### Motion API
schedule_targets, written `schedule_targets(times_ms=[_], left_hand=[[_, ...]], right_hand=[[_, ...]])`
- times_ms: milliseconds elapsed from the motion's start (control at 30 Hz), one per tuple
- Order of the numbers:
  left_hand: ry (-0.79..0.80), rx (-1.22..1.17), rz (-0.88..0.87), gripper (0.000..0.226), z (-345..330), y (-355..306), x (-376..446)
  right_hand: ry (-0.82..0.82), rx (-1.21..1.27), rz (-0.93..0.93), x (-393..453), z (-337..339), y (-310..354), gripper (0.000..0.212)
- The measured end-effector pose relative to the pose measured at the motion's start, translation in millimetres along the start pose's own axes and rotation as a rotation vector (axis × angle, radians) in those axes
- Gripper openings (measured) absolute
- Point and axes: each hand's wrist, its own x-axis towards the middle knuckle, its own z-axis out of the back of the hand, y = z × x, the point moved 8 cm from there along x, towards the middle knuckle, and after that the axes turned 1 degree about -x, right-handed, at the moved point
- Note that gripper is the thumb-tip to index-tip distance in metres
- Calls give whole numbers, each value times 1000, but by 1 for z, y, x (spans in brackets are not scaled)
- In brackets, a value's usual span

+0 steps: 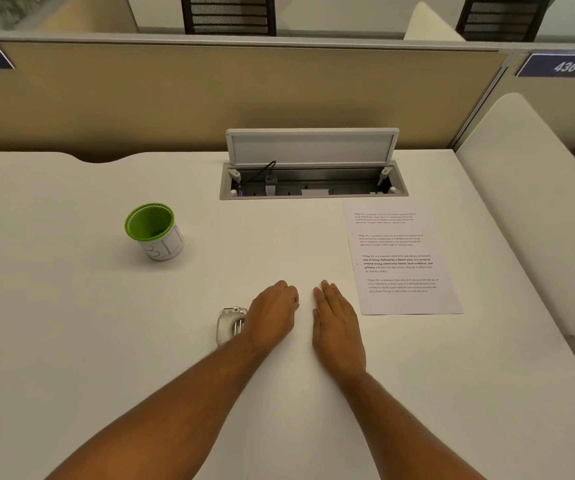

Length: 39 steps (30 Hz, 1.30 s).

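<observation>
My left hand (274,311) rests on the white desk (106,341) with its fingers curled under, and nothing shows in its grip. My right hand (336,318) lies flat on the desk beside it, fingers straight and together. A small white and metal device (228,325), perhaps a stapler, lies just left of my left hand and is partly hidden by that wrist. A printed sheet of paper (402,258) lies to the right of my right hand. Far to the left stands a green-rimmed white cup (154,232), which looks empty.
An open cable hatch (313,181) with its lid raised and a plug inside sits at the desk's back middle. A beige partition (209,95) closes off the far edge. A white divider (535,202) borders the right side.
</observation>
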Motion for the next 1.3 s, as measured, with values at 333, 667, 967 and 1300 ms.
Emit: schedule_targets(times_ms=[333,667,967,1300], left_hand=[[60,162,-64,20,-9,-8,-3],[4,147,55,23,26,18,9],[-263,-1,158,28,100,56,25],[-639,80,351,27,204,125,32]], right_hand=[[5,-13,-7,0,0,0,45],[-8,-23,-1,-1,0,1,44],[3,-37,-8,0,0,2,44],[36,-44,-18,0,-2,2,46]])
